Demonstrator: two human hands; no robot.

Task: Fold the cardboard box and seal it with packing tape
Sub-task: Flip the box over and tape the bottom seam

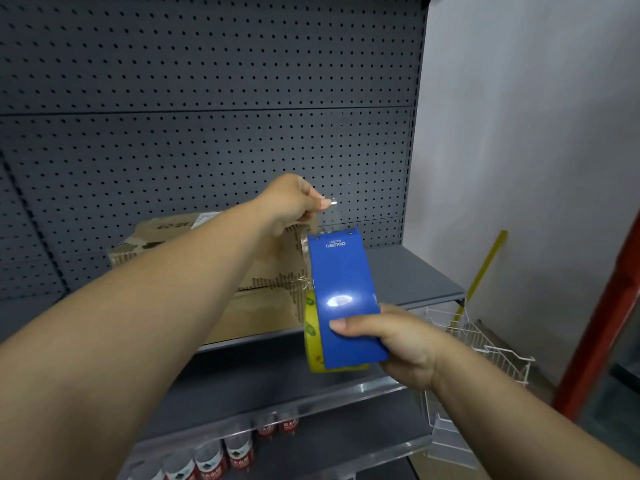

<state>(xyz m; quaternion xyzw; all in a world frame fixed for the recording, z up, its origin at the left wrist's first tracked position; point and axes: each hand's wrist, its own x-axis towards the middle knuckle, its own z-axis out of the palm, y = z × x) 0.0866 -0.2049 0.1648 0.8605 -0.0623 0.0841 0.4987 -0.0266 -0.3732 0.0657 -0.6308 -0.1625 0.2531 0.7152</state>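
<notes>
The brown cardboard box point(256, 317) sits on the grey metal shelf point(415, 271), pushed towards the far side against the grey perforated back panel point(207, 98). Its flaps seem to be folded down. The person's left forearm crosses in front of it, though, so I cannot tell whether the top seam is fully closed or already taped.

The right hand point(401, 344) grips the blue plastic tape dispenser point(343, 299) at its near end. The thumb lies flat across the blue face and the fingers wrap out of sight behind. This grip steadies the yellow-cored roll point(311, 330) so it can turn without the dispenser twisting.

The left hand point(291, 202) reaches further in, just above the dispenser's far edge. Its thumb and forefinger pinch the free end of the clear packing tape point(329, 220), and its other fingers are curled in. A short strip stands taut between the pinch and the cutter edge. The likely aim is to draw out enough length to lay over the box, which is right behind.

My judgement is that sealing is only starting. The tape must be kept from folding back on itself.

Red-labelled bottles point(239, 452) stand on a lower shelf near the camera, and a white wire basket point(485, 344) hangs to the right.
</notes>
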